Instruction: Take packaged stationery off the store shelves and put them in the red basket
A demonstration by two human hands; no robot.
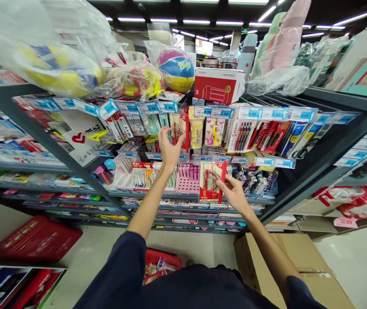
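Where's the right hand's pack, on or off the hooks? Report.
Off: the right hand holds the pack by its side, below the upper price tags.

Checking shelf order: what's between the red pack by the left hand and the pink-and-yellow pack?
Head view: a yellow pack hangs between the red pack by the left hand and the pink-and-yellow pack.

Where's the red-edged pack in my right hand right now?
Just right of centre in the head view, the red-edged pack is held at its right edge by your right hand, right of the pink rack.
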